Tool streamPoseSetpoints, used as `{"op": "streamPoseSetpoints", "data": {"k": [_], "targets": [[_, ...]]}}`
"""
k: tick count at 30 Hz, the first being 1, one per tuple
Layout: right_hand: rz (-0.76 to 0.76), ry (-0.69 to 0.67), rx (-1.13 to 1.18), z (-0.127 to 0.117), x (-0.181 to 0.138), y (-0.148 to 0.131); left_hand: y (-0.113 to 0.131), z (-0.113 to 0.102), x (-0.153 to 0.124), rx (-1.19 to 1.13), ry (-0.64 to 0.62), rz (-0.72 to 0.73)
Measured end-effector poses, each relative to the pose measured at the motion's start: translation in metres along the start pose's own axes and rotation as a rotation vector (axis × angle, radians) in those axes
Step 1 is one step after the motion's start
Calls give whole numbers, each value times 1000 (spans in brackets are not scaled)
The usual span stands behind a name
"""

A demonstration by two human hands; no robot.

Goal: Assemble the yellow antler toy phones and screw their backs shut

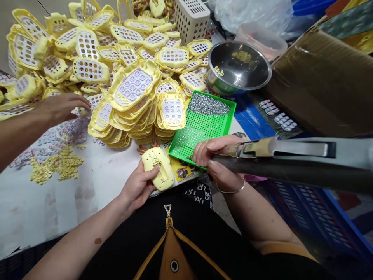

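Note:
My left hand [140, 182] is closed around a pale yellow toy phone [161, 178]. Its back faces up, showing an uncovered battery slot, with my thumb on the slot's edge. Brown antler shapes [148, 147] stick out at its top. My right hand [218, 157] is wrapped round the front end of a long dark and grey power screwdriver [279, 159], which runs off to the right close to the camera. That hand is over the near right edge of a green tray [201, 132]. Small silver screws [208, 104] are heaped at the tray's far end.
Stacked yellow phone fronts [134, 87] stand behind the toy phone. A co-worker's hand [64, 109] reaches in from the left, above yellow button pieces [56, 165]. A metal bowl [239, 68], a beige basket [192, 19] and a cardboard box [317, 81] stand farther back.

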State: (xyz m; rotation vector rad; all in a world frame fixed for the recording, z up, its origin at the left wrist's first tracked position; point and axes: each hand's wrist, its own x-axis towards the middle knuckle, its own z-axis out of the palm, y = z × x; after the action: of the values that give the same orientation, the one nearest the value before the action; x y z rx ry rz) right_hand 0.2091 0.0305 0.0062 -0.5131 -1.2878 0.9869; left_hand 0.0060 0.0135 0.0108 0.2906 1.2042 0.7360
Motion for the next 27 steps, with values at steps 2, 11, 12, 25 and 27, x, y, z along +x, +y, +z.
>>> {"op": "streamPoseSetpoints", "data": {"k": [2, 11, 12, 25, 27], "targets": [[28, -14, -16, 2, 2, -1, 0, -1, 1, 4, -3, -7], [68, -13, -132, 8, 4, 0, -2, -3, 1, -20, -34, 6], [68, -23, -134, 8, 3, 0, -2, -3, 1, -22, -40, 9], [9, -68, 80, 51, -17, -53, -13, 4, 0, -120, 8, 94], [15, -116, 132, 61, -22, -50, -15, 5, 0, -128, 7, 122]]}}
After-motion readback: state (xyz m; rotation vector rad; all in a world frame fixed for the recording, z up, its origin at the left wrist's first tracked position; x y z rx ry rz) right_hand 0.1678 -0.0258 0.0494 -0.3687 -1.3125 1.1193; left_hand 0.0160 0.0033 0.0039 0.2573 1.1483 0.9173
